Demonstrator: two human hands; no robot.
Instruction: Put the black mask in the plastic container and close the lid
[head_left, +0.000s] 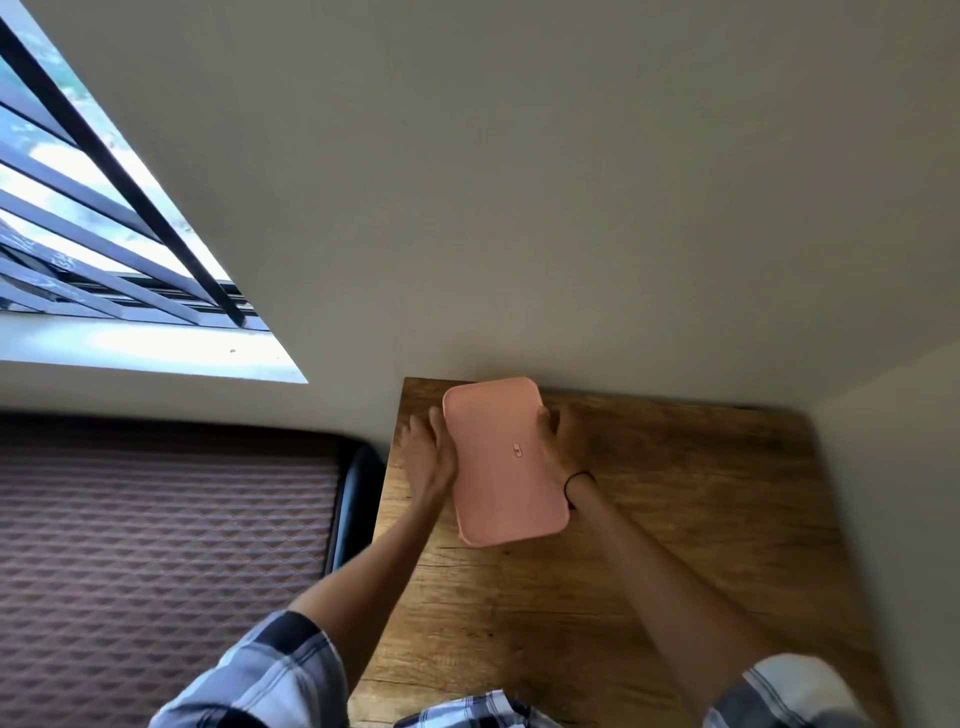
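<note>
The pink lid (506, 460) is seen flat on top of the plastic container, which is hidden almost fully under it; only a thin edge of the body may be guessed at the near corner. The container stands on the wooden table (675, 545), at the far edge, touching or nearly touching the wall. This position was probably chosen so that the wall gives support when the lid is pressed.

The black mask is not seen anywhere in the picture. It is judged that it is already inside (the closed lid hides the inside, so this cannot be confirmed).

The left hand (428, 457) is laid against the left long side of the lid, with the fingers stretched forward along the edge and resting on the table. It is more pressed to the side than closed around it. The right hand (563, 441) is placed on the opposite long side, the fingers bent over the rim; how firmly the rim is held cannot be told, because the fingertips are hidden behind the lid. A black band (579, 480) is worn on the right wrist.

Both forearms are stretched forward from checked sleeves (270, 670) and come together toward the container, so it is kept between the two hands. It is judged that the lid is being seated or pressed down at its sides, and that the task is near its end.
</note>
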